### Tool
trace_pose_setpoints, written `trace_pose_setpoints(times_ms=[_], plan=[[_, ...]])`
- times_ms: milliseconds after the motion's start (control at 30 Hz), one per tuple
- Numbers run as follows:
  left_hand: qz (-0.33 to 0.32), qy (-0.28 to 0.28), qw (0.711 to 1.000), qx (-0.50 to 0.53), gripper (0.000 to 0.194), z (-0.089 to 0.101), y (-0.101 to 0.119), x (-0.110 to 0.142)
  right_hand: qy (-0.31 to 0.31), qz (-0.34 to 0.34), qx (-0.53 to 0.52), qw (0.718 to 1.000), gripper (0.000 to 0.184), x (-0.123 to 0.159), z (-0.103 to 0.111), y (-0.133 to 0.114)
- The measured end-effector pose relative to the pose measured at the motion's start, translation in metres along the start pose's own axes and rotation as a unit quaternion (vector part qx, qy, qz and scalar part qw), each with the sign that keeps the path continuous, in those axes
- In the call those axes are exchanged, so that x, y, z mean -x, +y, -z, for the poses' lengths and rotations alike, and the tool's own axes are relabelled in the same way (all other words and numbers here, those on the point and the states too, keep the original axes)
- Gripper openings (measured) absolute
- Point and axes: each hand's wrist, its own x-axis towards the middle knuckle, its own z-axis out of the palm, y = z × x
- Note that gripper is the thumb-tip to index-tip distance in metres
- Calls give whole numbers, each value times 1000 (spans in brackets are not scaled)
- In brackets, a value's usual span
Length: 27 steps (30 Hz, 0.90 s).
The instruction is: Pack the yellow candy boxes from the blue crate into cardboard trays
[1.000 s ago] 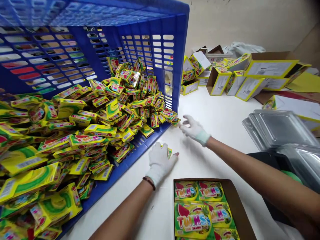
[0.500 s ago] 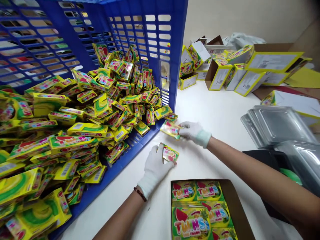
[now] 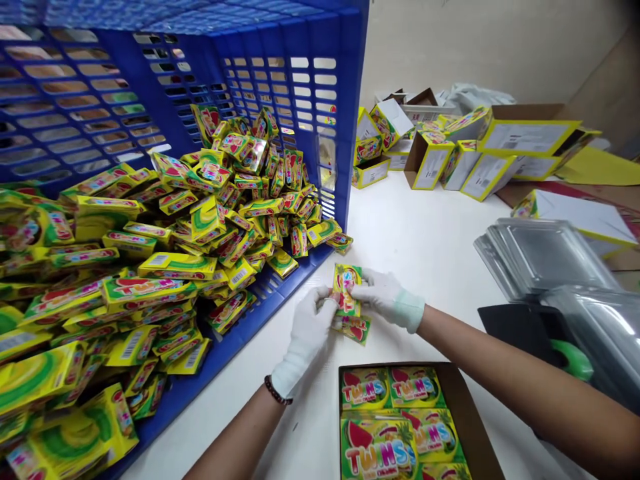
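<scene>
My left hand [image 3: 310,330], in a white glove with a dark bead bracelet at the wrist, pinches small TWINS candy boxes from the left. My right hand [image 3: 387,298], also gloved in white, grips the upright yellow-green candy box [image 3: 349,279] from the other side. Just below it a second candy box [image 3: 357,329] lies tilted, partly covered by the fingers and the first box. Close in front stands an open brown carton [image 3: 475,417], with several TWINS packs [image 3: 377,450] in rows inside it.
To the left, a big blue crate [image 3: 345,133] lies on its side, heaped with loose candy boxes [image 3: 150,293]. Folded display cartons [image 3: 483,173] are piled at the back right. Clear plastic trays [image 3: 555,257] and a green tape roll [image 3: 575,360] are beside my right arm.
The two boxes, held apart before, are now together between my hands. My right hand has come down and turned its box upright; my left has moved slightly.
</scene>
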Motion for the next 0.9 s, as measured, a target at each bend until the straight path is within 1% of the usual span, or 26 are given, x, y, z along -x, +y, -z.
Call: trace_pose_setpoints(times_ms=[67, 100, 167, 200, 300, 367, 400, 433, 467, 500, 567, 600, 667, 700, 733, 767, 800, 833, 867, 900], plan=[[-54, 17, 993, -108, 26, 3, -7, -11, -68, 15, 23, 997, 48, -2, 7, 2], [-74, 37, 986, -145, 22, 7, -8, -22, -100, 20, 52, 993, 46, -4, 12, 3], [-107, 72, 975, -183, 14, 15, -9, -53, -151, 5, 105, 983, 44, -9, 20, 4], [-126, 79, 968, -203, 15, 19, -8, -71, -166, -10, 134, 977, 42, -12, 22, 6], [-163, 83, 954, -238, 19, 21, -4, -125, -170, -30, 267, 948, 31, -15, 23, 16], [-166, 98, 950, -245, 17, 18, -2, -146, -149, -22, 348, 925, 23, -12, 22, 21], [-166, 107, 949, -245, 17, 16, -1, -148, -130, -12, 369, 920, 21, -9, 22, 22], [-167, 112, 949, -244, 15, 15, 0, -146, -104, 1, 378, 920, 21, -6, 22, 21], [-169, 114, 949, -241, 15, 14, 2, -138, -76, 13, 383, 920, 20, -2, 22, 19], [-173, 115, 951, -230, 16, 13, 4, -125, -45, 26, 386, 921, 20, 1, 22, 15], [-168, 123, 963, -170, 24, 10, 9, -92, 19, 68, 392, 917, 22, 8, 19, 6], [-151, 115, 974, -121, 30, 8, 11, -74, 55, 102, 402, 908, 23, 11, 15, 2], [-95, 54, 994, -9, 49, 1, 14, -40, 107, 188, 431, 876, 26, 17, 3, -7], [-65, 14, 997, 40, 57, -4, 14, -27, 113, 226, 445, 859, 27, 20, -5, -11], [-38, -21, 996, 83, 62, -7, 15, -15, 100, 255, 456, 847, 27, 24, -13, -14], [-17, -43, 991, 123, 62, -10, 15, -7, 71, 274, 462, 840, 25, 29, -20, -18], [3, -50, 985, 168, 58, -11, 16, 0, 37, 288, 461, 838, 24, 35, -26, -22], [29, -52, 975, 215, 54, -10, 17, 6, 17, 304, 454, 837, 23, 41, -29, -26], [65, -62, 961, 261, 51, -7, 20, 11, 19, 322, 444, 836, 24, 47, -31, -30], [107, -85, 942, 306, 51, -3, 23, 15, 44, 343, 433, 832, 27, 53, -31, -34]])
